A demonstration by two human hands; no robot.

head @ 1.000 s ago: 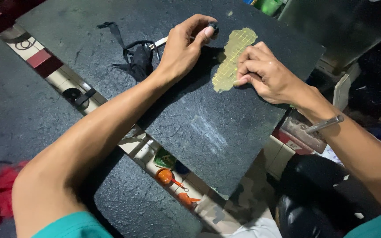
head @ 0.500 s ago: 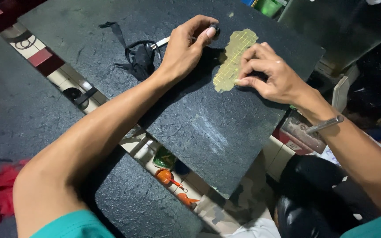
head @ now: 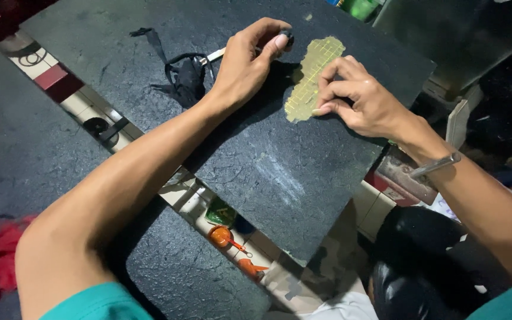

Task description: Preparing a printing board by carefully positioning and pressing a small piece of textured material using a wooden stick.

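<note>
A big dark stone slab [head: 268,172] is lying under both hands, bearing everything else. On it, beneath the right hand [head: 365,104], a yellow-green gridded patch [head: 312,77] is lying flat; the right fingers [head: 327,89] are curled loosely and pressing down on its near edge, holding nothing. Just beyond the left wrist, black tangled cloth strips [head: 185,77] are sitting on the slab. The left hand [head: 247,65] is closing its thumb and forefinger around a small dark-tipped tool [head: 285,38], whose pale handle is poking out behind the palm; its tip is hovering just left of the patch's top. The patch already looks spread and scored, so I judge the work well along, with edge work remaining.
</note>
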